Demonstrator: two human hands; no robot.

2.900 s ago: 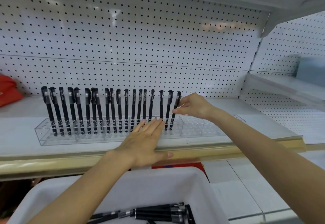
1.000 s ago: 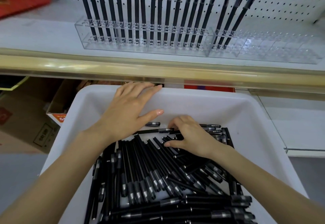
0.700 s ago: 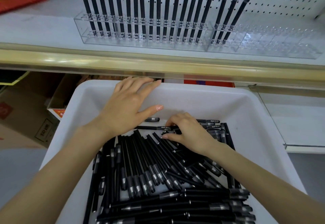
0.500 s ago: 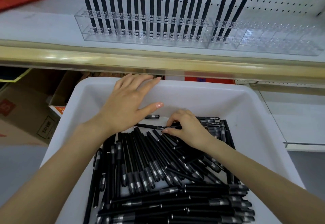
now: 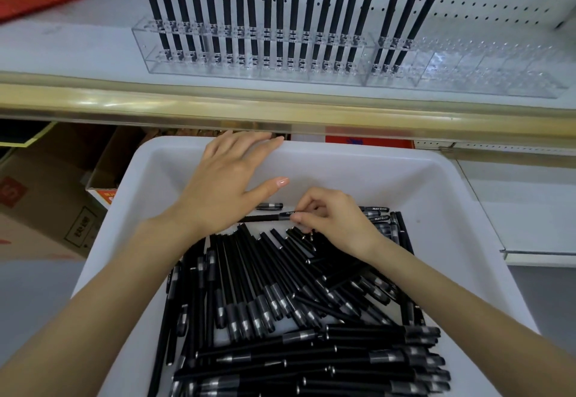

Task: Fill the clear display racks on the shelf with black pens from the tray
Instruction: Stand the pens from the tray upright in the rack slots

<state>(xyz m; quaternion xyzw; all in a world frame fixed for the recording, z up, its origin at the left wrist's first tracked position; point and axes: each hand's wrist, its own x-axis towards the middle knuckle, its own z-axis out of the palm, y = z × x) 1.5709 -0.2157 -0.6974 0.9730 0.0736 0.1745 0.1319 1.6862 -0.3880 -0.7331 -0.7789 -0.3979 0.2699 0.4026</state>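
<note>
Rests left hand (image 5: 227,184) flat on far rim of tray (image 5: 467,197), fingers straight, rim just under gold shelf (image 5: 280,107) edge. Pinches one pen (image 5: 265,217) with right hand (image 5: 338,222), fingertips at its cap end, pen lying crosswise on bare tray floor at far end. Some room there; nearer, pile (image 5: 296,318) of black pens across most of the floor. Reads "TEST" on caps, rest blurred. On shelf: left rack (image 5: 249,68) full of upright pens; right rack (image 5: 498,75) with three at left end, open holes beyond. Below left, boxes (image 5: 46,203).
</note>
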